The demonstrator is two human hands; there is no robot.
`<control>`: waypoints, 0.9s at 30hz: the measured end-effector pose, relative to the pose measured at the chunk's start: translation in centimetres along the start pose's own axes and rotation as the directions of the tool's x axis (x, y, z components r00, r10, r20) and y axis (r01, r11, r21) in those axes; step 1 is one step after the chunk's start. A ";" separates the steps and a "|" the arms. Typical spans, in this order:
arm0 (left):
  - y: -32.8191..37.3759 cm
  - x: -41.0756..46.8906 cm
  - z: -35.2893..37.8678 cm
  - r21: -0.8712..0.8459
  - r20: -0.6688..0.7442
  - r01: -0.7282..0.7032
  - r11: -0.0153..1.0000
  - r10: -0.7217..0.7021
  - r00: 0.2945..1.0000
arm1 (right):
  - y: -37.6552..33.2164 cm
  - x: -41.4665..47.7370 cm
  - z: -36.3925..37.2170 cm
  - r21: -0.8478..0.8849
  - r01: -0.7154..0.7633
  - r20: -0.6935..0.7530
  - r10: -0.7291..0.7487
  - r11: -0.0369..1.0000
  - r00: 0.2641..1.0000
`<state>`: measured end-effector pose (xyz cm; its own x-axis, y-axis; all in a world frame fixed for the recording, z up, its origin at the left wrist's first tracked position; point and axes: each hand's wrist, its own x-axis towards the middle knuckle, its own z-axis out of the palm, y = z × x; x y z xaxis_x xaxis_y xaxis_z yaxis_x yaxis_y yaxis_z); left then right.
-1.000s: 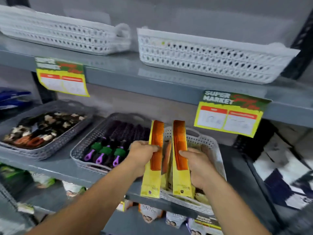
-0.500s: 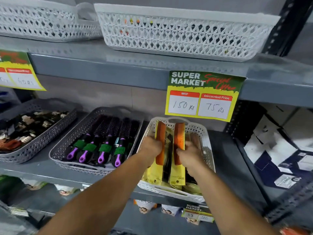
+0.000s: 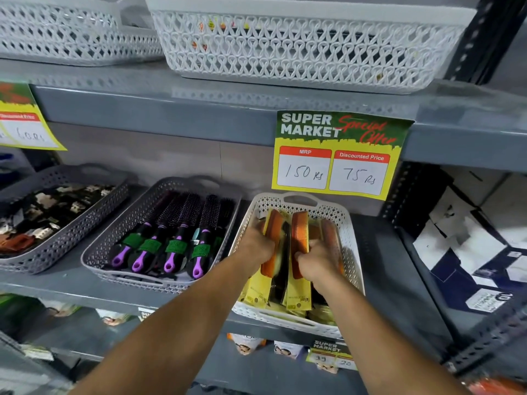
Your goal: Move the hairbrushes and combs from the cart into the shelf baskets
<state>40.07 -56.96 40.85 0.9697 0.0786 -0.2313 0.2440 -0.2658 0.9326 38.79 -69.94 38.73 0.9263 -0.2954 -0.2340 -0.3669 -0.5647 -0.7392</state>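
Observation:
Both hands reach into a white lattice basket (image 3: pixel 352 240) on the middle shelf. My left hand (image 3: pixel 254 244) grips an orange comb on a yellow card (image 3: pixel 272 233), standing on edge at the basket's left side. My right hand (image 3: pixel 318 259) grips a second orange comb on a yellow card (image 3: pixel 299 238) near the basket's middle. More packaged combs (image 3: pixel 330 235) lie under and to the right of them. To the left, a grey basket (image 3: pixel 114 235) holds several round hairbrushes (image 3: pixel 176 240) with purple handles.
A grey basket of hair clips (image 3: pixel 57 243) sits at the far left. Two white baskets (image 3: pixel 313 52) stand on the shelf above. A yellow price sign (image 3: pixel 339 155) hangs from that shelf's edge right over the comb basket. Boxes (image 3: pixel 470 252) sit at the right.
Both hands have moved forward and down with the two combs, from held up in front of the basket to down inside it. The view has shifted closer and to the right.

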 end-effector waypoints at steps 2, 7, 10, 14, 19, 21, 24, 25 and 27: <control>-0.1 0.1 0.1 0.019 -0.009 0.002 1.000 -0.002 1.000 | -0.3 -0.1 -0.1 -0.110 0.008 -0.012 -0.009 0.994 1.000; -0.7 -0.1 0.0 0.088 -0.047 0.035 0.996 -0.031 0.998 | -0.7 -0.2 0.0 -0.317 0.025 -0.022 -0.034 0.948 0.999; -0.8 -0.2 0.1 0.221 -0.047 0.041 0.974 -0.032 0.998 | -0.6 -0.2 0.6 -0.384 0.040 -0.017 -0.050 0.922 0.999; -0.7 -0.1 0.6 0.319 -0.095 0.122 0.940 -0.096 0.991 | -0.6 -0.6 1.2 -0.467 0.042 -0.049 -0.074 0.883 0.996; -0.5 -0.3 0.6 0.369 -0.112 0.140 0.919 -0.105 0.988 | -0.6 -0.8 1.3 -0.542 0.054 -0.050 -0.096 0.838 0.994; -0.1 -0.4 0.5 0.437 -0.095 0.092 0.895 -0.056 0.994 | -0.5 -0.8 1.3 -0.545 0.068 -0.040 -0.107 0.836 0.993; 0.5 -0.9 0.0 0.609 -0.061 0.023 0.793 0.018 0.998 | -1.0 -1.4 0.7 -0.519 0.098 -0.037 -0.136 0.849 0.990; 0.6 -1.1 -0.2 0.667 -0.052 0.006 0.745 0.039 0.998 | -1.1 -1.6 0.6 -0.494 0.119 -0.038 -0.158 0.862 0.987; 1.0 -1.7 -0.7 0.732 -0.045 -0.039 0.681 0.105 0.993 | -1.5 -2.6 0.2 -0.388 0.159 -0.102 -0.214 0.908 0.972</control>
